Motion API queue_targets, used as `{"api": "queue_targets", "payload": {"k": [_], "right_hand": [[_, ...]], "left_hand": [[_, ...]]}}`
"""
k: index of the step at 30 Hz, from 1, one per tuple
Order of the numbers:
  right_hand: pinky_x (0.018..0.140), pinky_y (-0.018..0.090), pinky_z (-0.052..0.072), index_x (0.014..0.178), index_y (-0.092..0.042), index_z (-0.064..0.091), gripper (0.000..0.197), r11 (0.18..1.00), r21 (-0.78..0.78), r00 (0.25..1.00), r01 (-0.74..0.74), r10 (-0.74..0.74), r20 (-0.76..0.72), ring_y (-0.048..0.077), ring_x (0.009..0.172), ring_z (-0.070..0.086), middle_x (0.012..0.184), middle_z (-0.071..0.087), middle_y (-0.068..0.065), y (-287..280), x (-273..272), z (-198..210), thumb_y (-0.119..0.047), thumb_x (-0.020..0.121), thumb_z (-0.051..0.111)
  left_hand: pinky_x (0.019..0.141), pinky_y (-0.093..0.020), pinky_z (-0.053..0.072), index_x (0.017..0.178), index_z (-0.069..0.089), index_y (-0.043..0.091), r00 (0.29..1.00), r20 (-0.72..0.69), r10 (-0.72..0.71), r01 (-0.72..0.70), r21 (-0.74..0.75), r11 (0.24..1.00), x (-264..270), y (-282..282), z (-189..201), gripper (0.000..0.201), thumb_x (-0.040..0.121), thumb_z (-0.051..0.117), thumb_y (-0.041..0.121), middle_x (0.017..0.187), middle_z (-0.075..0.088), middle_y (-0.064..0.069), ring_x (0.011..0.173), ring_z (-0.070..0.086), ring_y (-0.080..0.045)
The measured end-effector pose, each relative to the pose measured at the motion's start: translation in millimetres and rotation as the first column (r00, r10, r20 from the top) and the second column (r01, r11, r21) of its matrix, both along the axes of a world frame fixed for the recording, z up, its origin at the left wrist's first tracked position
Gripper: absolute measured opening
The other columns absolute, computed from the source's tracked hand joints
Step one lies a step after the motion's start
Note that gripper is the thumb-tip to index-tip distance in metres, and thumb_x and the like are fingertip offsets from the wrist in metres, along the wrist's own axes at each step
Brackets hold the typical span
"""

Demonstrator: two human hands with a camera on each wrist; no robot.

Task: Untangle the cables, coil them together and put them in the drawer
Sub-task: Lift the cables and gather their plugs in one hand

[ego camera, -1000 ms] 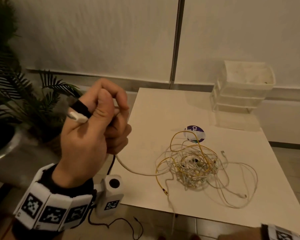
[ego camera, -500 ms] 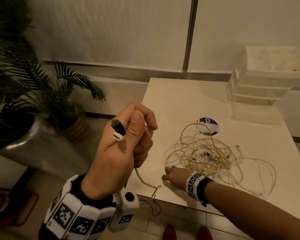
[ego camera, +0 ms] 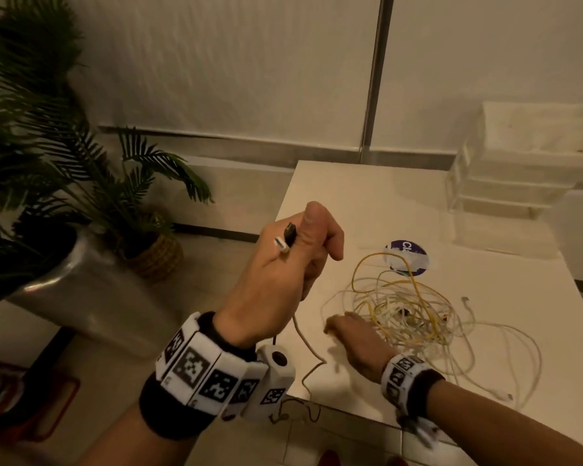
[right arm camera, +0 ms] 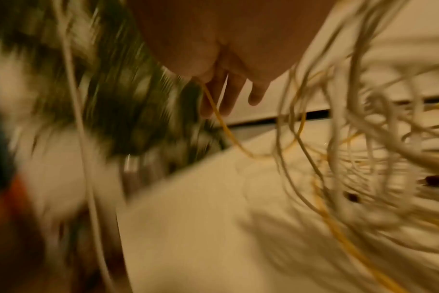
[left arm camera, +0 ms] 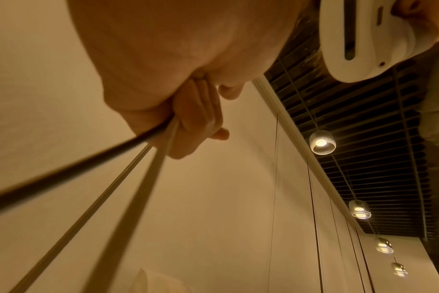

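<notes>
A tangle of white and yellow cables (ego camera: pixel 404 314) lies on the white table (ego camera: pixel 367 203). My left hand (ego camera: pixel 303 250) is raised over the table's left edge and grips cable ends; a black plug (ego camera: pixel 290 232) and a white plug (ego camera: pixel 281 245) stick out of the fist. In the left wrist view the left hand (left arm camera: pixel 188 111) holds a black, a braided and a white cable that run down out of it. My right hand (ego camera: pixel 350 334) lies at the tangle's left side. In the blurred right wrist view a yellow cable (right arm camera: pixel 221 121) runs out from between thumb and fingers (right arm camera: pixel 256 95).
A clear plastic drawer unit (ego camera: pixel 519 183) stands at the table's far right corner, its top drawer pulled out. A purple sticker (ego camera: pixel 406 257) lies behind the tangle. Left of the table stand a palm plant (ego camera: pixel 81 163), a metal pot (ego camera: pixel 81 280) and a wicker basket (ego camera: pixel 159 257).
My right hand has come in from below and reached onto the table to the tangle's left side. The left hand, still holding the plugs, has dropped lower and turned.
</notes>
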State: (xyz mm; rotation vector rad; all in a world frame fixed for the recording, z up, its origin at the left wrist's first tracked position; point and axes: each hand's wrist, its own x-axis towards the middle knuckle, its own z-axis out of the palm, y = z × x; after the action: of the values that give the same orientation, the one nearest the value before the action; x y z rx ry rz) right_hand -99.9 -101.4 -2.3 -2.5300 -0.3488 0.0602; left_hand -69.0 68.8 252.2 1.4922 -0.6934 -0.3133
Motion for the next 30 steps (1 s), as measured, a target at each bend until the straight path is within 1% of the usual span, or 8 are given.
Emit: {"api": "queue_targets", "payload": {"k": [2,4,8,13,18,21,27,30], "right_hand": [[0.08,0.034,0.051,0.099,-0.011,0.044,0.011,0.847,0.449,0.957,0.284,-0.279,-0.081,0.018,0.088,0.061,0.093,0.065,0.005,-7,-2,49,-0.001,0.097,0.039],[0.076,0.034,0.057,0.1,-0.003,0.04,0.006,0.54,0.755,0.902,0.373,-0.402,-0.157,0.023,0.076,0.064,0.081,0.062,0.013,-20,-7,102,-0.006,0.102,0.035],[0.056,0.036,0.052,0.105,-0.007,0.047,0.013,0.293,0.91,0.884,0.293,-0.446,-0.141,0.023,0.059,0.045,0.068,0.049,0.008,-50,-15,197,-0.011,0.103,0.035],[0.048,0.034,0.038,0.101,-0.008,0.057,0.016,0.434,0.88,0.837,0.192,-0.541,0.084,0.021,0.052,0.044,0.066,0.056,0.015,-81,-30,275,-0.01,0.102,0.041],[0.05,0.034,0.044,0.085,-0.02,0.062,0.019,0.637,0.73,0.746,0.248,-0.606,0.276,0.018,0.051,0.049,0.07,0.064,0.002,-103,-45,295,-0.007,0.095,0.051],[0.05,0.029,0.044,0.084,-0.018,0.06,0.014,0.574,0.77,0.705,0.277,-0.666,0.244,0.01,0.049,0.052,0.072,0.066,-0.008,-112,-47,289,-0.011,0.095,0.054],[0.052,0.02,0.037,0.086,-0.014,0.06,0.015,0.712,0.652,0.852,0.259,-0.487,0.194,0.005,0.047,0.045,0.056,0.054,0.0,-137,-61,256,-0.019,0.098,0.051],[0.055,0.021,0.036,0.083,-0.014,0.061,0.024,0.77,0.599,0.89,0.22,-0.41,0.201,0.005,0.052,0.042,0.055,0.048,-0.005,-155,-70,242,-0.021,0.099,0.045]], "left_hand": [[0.04,-0.016,0.023,0.072,0.055,0.013,0.999,-0.038,0.009,-0.008,0.013,1.0,5,-15,3,0.053,0.096,0.031,0.055,0.049,0.029,0.007,0.039,0.023,-0.007],[0.041,-0.019,0.022,0.073,0.057,0.012,0.998,-0.051,0.039,-0.038,0.021,0.999,9,-35,5,0.055,0.095,0.031,0.056,0.048,0.029,0.006,0.039,0.023,-0.01],[0.043,-0.024,0.02,0.089,0.062,0.007,0.993,-0.07,0.093,-0.093,0.009,0.996,16,-85,14,0.036,0.098,0.049,0.04,0.049,0.028,0.004,0.041,0.021,-0.014],[0.041,-0.021,0.029,0.091,0.069,0.013,1.0,-0.015,-0.005,0.004,-0.082,0.997,8,-149,39,0.011,0.092,0.065,0.023,0.046,0.043,0.011,0.037,0.036,-0.009],[0.047,-0.025,0.039,0.063,0.061,0.007,0.995,-0.089,-0.043,0.035,-0.089,0.995,6,-199,56,0.041,0.095,0.06,0.032,0.051,0.049,-0.007,0.044,0.047,-0.018],[0.048,-0.027,0.044,0.068,0.065,0.006,0.996,-0.074,-0.043,0.043,0.0,0.999,7,-217,63,0.05,0.1,0.049,0.041,0.056,0.059,-0.01,0.05,0.057,-0.021],[0.049,-0.03,0.047,0.065,0.044,0.014,0.981,-0.195,0.023,-0.068,-0.227,0.971,37,-212,108,0.047,0.101,0.039,0.042,0.056,0.038,-0.002,0.048,0.044,-0.016],[0.038,-0.019,0.024,0.062,0.039,0.017,0.986,-0.162,0.022,-0.061,-0.241,0.969,53,-190,132,0.049,0.102,0.037,0.045,0.057,0.028,0.0,0.044,0.026,-0.012]]}}
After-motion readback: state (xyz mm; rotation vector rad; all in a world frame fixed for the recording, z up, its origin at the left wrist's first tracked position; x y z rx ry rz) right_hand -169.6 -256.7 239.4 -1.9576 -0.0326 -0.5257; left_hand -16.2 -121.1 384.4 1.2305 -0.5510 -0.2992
